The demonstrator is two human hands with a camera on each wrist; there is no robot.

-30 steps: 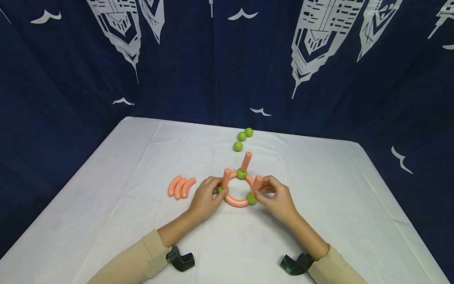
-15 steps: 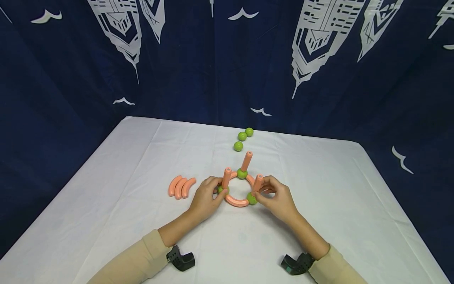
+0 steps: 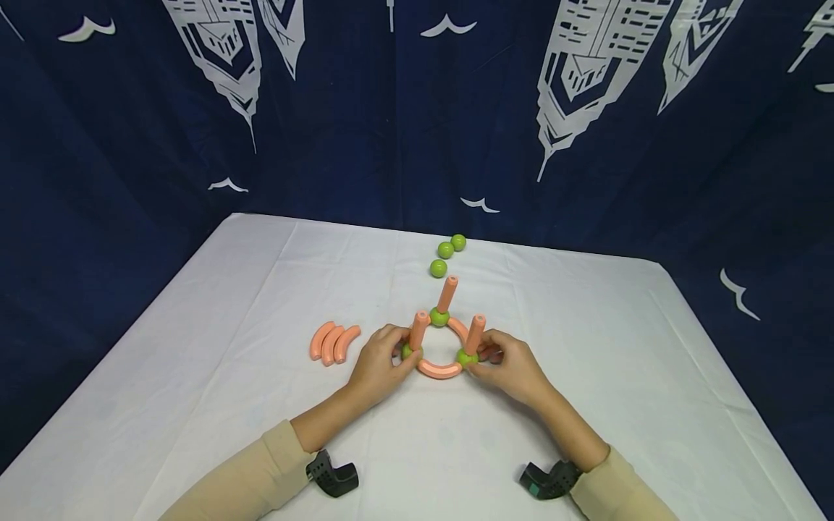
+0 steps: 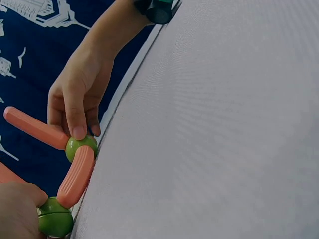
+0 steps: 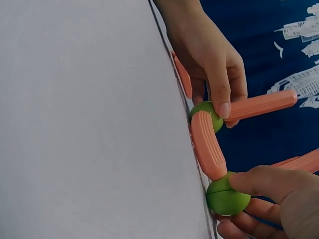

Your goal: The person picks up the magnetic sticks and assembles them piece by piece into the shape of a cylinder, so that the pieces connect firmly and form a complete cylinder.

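A ring of curved orange tubes (image 3: 439,370) joined by green balls lies on the table, with a straight orange tube (image 3: 447,294) rising from each of its 3 balls. My left hand (image 3: 378,365) pinches the left green ball (image 5: 205,112), its thumb by the foot of the left upright tube (image 3: 419,331). At the front right, my right hand (image 3: 515,365) pinches another green ball (image 4: 81,148), thumb on its near side, below the right upright tube (image 3: 476,333). The back green ball (image 3: 439,317) is untouched. The ring's left curved tube is mostly hidden behind the left upright.
To the left, 3 loose curved orange tubes (image 3: 334,343) lie side by side on the white tablecloth (image 3: 260,376). Behind the ring are 3 loose green balls (image 3: 439,268). A dark blue patterned curtain (image 3: 365,130) hangs beyond the table's back edge.
My right hand has shifted from the upright tube's base down onto the ball, and that corner has moved slightly right. The back upright has shifted slightly left; my left hand has barely moved.
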